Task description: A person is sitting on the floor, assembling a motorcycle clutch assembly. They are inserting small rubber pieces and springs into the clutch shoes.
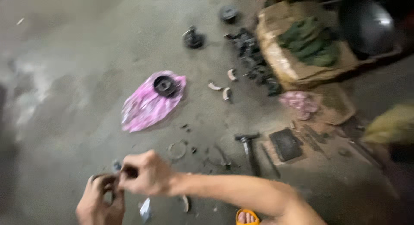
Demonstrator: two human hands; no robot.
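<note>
Blurry frame, concrete floor. Left hand and right hand meet low in the view, both sets of fingers pinched together on one small dark part held between them; its shape is too blurred to tell. Just past the right fingers a thin metal ring lies on the floor. Further out from the fingers, a pink plastic bag with a black round part sitting on it. To the right of the fingers, a hammer and a flat dark square plate. Well beyond, a pile of black parts beside a cardboard box holding green pieces. Small curved white shards lie near the pile. A foot in a yellow sandal shows under the right forearm.
</note>
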